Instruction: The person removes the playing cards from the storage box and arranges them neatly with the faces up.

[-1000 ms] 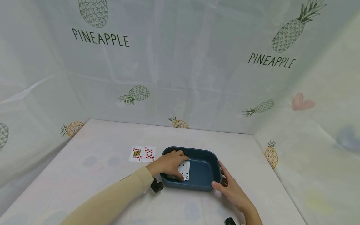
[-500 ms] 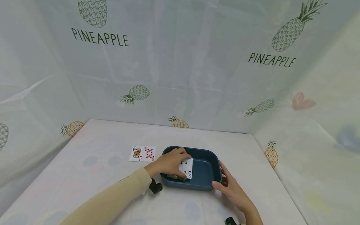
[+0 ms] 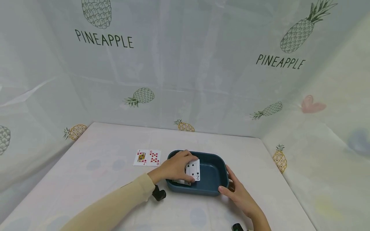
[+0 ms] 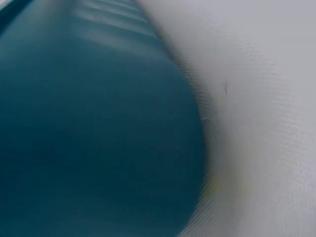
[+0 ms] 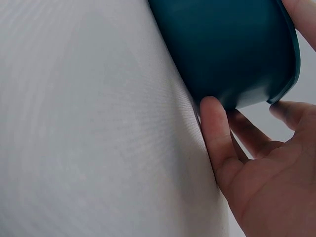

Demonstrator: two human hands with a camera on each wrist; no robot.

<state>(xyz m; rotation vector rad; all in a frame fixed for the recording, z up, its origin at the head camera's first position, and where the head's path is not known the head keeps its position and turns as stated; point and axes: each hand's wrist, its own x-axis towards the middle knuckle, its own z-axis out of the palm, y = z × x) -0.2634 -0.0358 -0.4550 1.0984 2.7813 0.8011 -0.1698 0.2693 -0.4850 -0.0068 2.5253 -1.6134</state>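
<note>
A dark blue rectangular dish (image 3: 212, 176) stands on the table. My left hand (image 3: 177, 166) reaches over its left end and pinches a white playing card (image 3: 193, 170), a black two, with the thumb at the near edge and fingers at the far edge. Beneath that hand another card (image 3: 183, 183) shows partly in the dish; the rest there is hidden. My right hand (image 3: 242, 198) holds the dish's right end, thumb at the near corner, fingers round the outer wall. The right wrist view shows those fingers against the blue wall (image 5: 227, 54). Only the dish's side (image 4: 98, 128) and cloth fill the left wrist view.
Left of the dish, a jack of hearts (image 3: 141, 157) and a ten of hearts (image 3: 154, 158) lie face up side by side. A white cloth (image 3: 110, 192) covers the table. Pineapple-printed sheeting (image 3: 185, 73) hangs along the back and sides.
The black two has moved right and slightly away in my left hand's fingers, and more of the card beneath shows. The right hand and the dish have stayed in place.
</note>
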